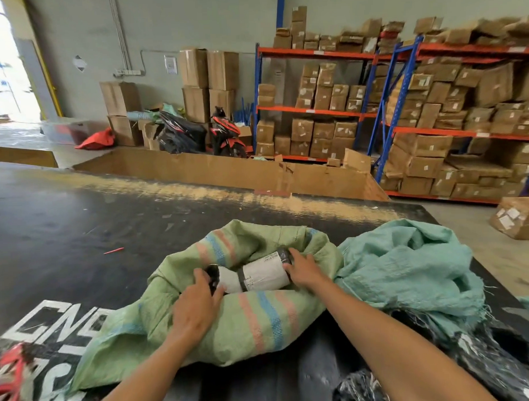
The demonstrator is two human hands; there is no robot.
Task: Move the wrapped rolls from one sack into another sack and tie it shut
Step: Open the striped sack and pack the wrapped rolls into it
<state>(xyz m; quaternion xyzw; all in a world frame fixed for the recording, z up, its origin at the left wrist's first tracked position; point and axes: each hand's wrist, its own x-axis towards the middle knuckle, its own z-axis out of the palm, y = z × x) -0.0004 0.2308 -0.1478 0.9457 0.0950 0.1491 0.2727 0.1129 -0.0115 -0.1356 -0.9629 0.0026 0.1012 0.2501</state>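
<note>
A light green woven sack [252, 320] with pink and blue stripes lies open on the black table, its mouth rolled down. In that mouth lies a wrapped roll [260, 275], white with a paper label and dark ends. My left hand [198, 307] grips the roll's left end and my right hand [304, 269] grips its right end. A crumpled teal woven sack [409, 264] lies just right of the green one, touching it; what it holds is hidden.
The black table [78, 224] stretches far to the left, with a small red pen [113, 251] on it. Dark wrapped bundles [488, 363] lie at the near right. A large cardboard bin [226, 171] stands behind the table, then parked scooters and box-filled shelving.
</note>
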